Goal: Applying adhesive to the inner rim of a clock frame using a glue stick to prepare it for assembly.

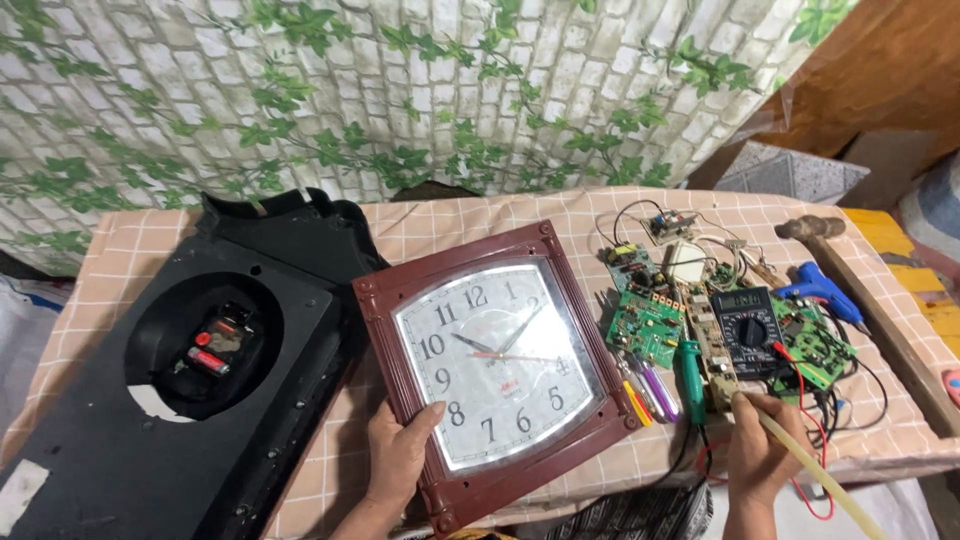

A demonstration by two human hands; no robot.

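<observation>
A square wall clock (pixel 497 360) with a dark red-brown frame and white dial lies tilted, face up, on the checked tablecloth (pixel 440 220). My left hand (pixel 398 455) grips its lower left edge, thumb on the glass. My right hand (pixel 757 455) is at the table's front edge and holds a thin pale yellow stick (pixel 815 470) that runs down to the right. Just above that hand lie green circuit boards (pixel 642 325) and a black multimeter (pixel 750 328) with red leads.
A large black clock housing (pixel 170 400) lies back-up at left, showing a movement with a red battery (pixel 210 358). Screwdrivers (pixel 650 392), a green-handled tool (pixel 692 378), a blue glue gun (pixel 822 292) and a hammer (pixel 812 230) lie at right. An ivy-printed brick backdrop stands behind.
</observation>
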